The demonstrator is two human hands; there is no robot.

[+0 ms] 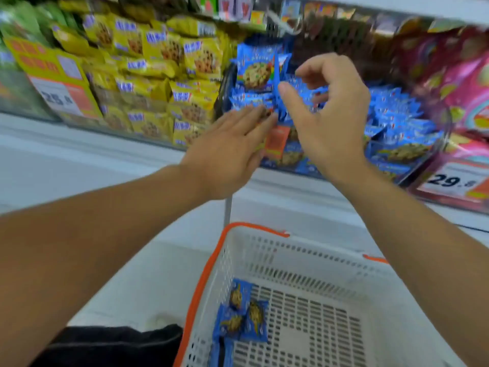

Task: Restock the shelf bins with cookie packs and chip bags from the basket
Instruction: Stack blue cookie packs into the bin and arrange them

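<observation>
Blue packs: cookie packs [391, 120] fill the clear shelf bin [428, 165] at centre, heaped loosely, one standing upright at the back left.
Left hand: left hand [232, 144] is flat, fingers straight, fingertips pressing the front packs; judged to be steadying the heap so nothing slides over the bin's lip.
Right hand: right hand [328, 112] is above the pile, fingers loosely curled, thumb out. Whether it pinches a pack cannot be told; motion blur and the fingers hide the contact.
Basket: white basket [304, 263] with orange handle sits below the arms, near the shelf edge for short reaches. A few blue packs [243, 313] lie in its left corner.
Neighbouring stock: yellow cookie packs [164, 75] left, pink bags [465, 83] right.
Progress: judged nearly complete for this bin; basket remainder not yet shelved.
</observation>
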